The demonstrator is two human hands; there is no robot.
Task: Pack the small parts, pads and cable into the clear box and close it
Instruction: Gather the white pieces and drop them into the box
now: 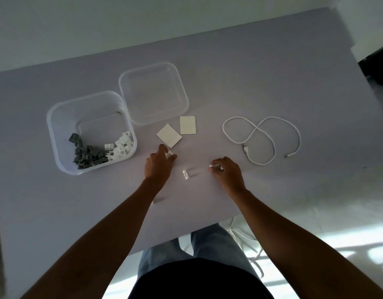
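Note:
The clear box [56,124] stands open at the left of the table and holds several grey clips [87,155] and several white clips [121,145]. Its clear lid [154,92] lies flat just behind and to the right. Two pale square pads [169,135] [187,124] lie between the lid and my hands. My left hand [158,164] pinches small white parts [169,154] just right of the box. My right hand [226,172] pinches a small white part [213,166]. One white clip [185,174] lies loose between the hands. The white USB cable [261,139] lies looped at the right.
The grey table [272,83] ends close to my body, with its right edge near the cable. A small flat piece [158,200] lies by my left forearm. White cords [249,244] lie on the floor below. A dark object [378,65] sits at the far right.

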